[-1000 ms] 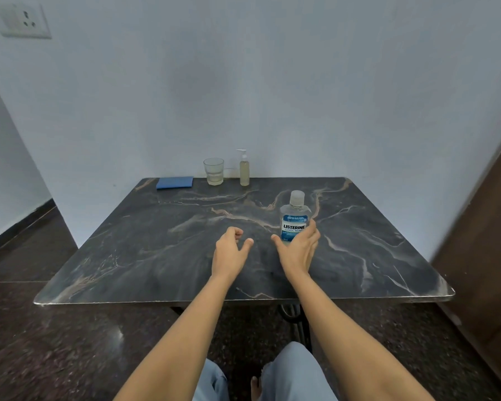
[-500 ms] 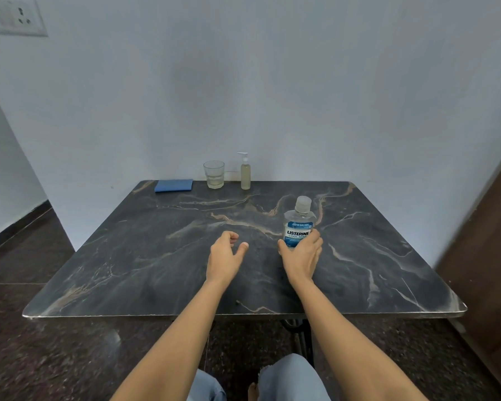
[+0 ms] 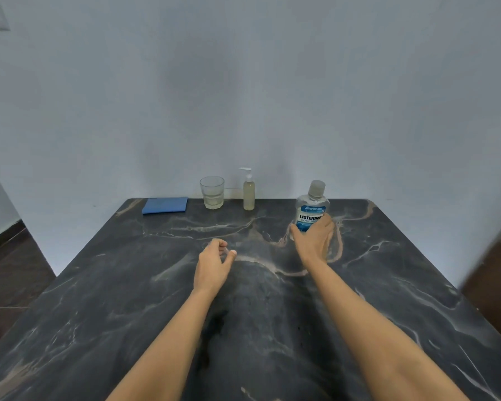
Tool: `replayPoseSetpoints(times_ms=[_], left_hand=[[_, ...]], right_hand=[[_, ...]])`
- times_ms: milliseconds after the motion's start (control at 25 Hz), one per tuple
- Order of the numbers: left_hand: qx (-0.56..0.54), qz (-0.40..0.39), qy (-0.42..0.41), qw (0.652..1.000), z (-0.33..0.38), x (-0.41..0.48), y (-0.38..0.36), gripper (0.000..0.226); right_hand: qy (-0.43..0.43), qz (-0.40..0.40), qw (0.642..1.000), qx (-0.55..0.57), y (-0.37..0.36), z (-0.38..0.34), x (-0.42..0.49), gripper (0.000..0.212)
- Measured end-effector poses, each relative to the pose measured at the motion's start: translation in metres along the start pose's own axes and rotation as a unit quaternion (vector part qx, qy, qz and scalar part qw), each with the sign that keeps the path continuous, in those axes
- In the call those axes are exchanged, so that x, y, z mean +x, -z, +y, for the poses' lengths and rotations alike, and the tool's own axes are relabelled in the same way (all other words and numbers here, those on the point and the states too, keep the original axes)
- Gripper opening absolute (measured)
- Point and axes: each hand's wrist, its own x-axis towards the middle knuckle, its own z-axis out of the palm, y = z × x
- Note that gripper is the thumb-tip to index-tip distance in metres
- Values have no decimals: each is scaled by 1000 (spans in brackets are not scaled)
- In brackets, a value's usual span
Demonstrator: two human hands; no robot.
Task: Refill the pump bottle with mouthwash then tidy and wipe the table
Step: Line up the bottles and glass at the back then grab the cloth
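The right hand (image 3: 314,241) has its grip curled round the lower body of the upright mouthwash (image 3: 313,204), thumb on its left side and fingers across the label. The left hand (image 3: 213,266) hovers over the table (image 3: 99,299), its grip loosely curled and holding nothing. The pump bottle (image 3: 248,195) stands at the far edge, just beside a glass (image 3: 212,192).

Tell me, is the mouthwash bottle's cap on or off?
On. The mouthwash bottle stands upright with its pale cap seated on the neck.
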Motion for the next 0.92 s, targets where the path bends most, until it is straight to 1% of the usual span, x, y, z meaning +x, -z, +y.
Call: replayPoseSetpoints(times_ms=[200,400,520,600,720,920], left_hand=[[10,6,-13,1000,-24,85,-17,26],[27,8,-30,999,-42,134,-35,29],[39,12,-43,998,-55,142,-43,31],[24,25,-48,998,-58,140,-44,28],[-2,38,-46,998,-58,139,-44,25],[-5,35,-46,998,-57,138,-43,24]], right_hand=[[18,-15,1000,-8,-73,3,74,77],[37,-22,999,1,-123,3,123,73],[51,-25,998,-16,-142,14,141,72],[54,-24,998,-15,-149,20,147,72],[52,-18,998,-20,-154,23,152,70],[39,-38,998,-35,-156,29,151,71]])
